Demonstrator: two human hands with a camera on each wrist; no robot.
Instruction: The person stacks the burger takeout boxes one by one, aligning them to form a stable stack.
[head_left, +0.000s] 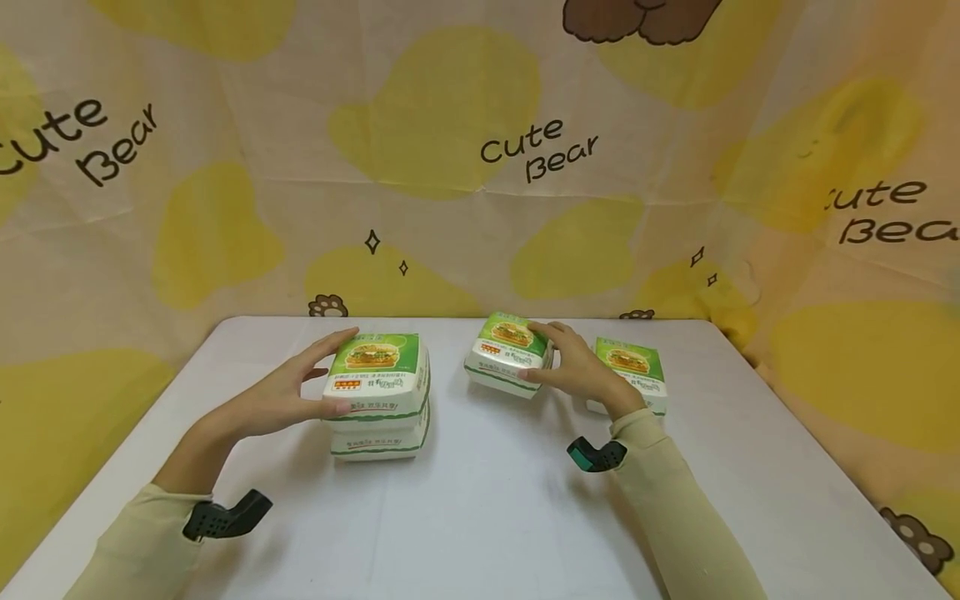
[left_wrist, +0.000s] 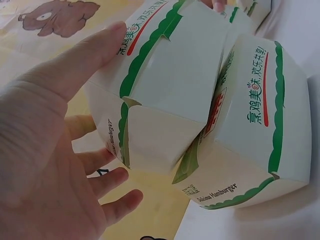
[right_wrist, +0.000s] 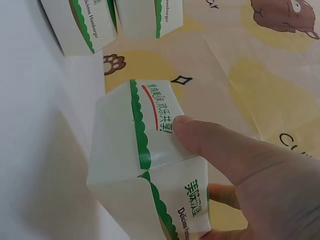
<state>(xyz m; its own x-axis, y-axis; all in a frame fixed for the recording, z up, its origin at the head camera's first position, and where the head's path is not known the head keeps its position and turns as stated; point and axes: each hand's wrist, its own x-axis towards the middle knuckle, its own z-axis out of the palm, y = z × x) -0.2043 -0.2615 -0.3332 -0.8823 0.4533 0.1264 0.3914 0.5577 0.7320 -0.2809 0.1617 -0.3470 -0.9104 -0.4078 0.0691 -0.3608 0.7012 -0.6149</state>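
Observation:
My left hand (head_left: 277,396) spans the upper burger box (head_left: 378,375) of a stack of two, its thumb on the front and its index finger at the back edge. Beneath it sits the lower burger box (left_wrist: 255,120), slightly offset. In the left wrist view the other fingers spread beside the stack; part of the index finger is hidden behind the box. To the right of the stack, my right hand (head_left: 573,362) grips another burger box (head_left: 506,354), tilted and raised above the table. Its thumb presses the printed front (right_wrist: 160,110); the far fingers are mostly hidden.
Another green-and-white burger box (head_left: 630,362) lies on the white table (head_left: 480,517), right of my right hand and partly covered by the wrist. A yellow printed cloth (head_left: 450,167) hangs behind the table's back edge.

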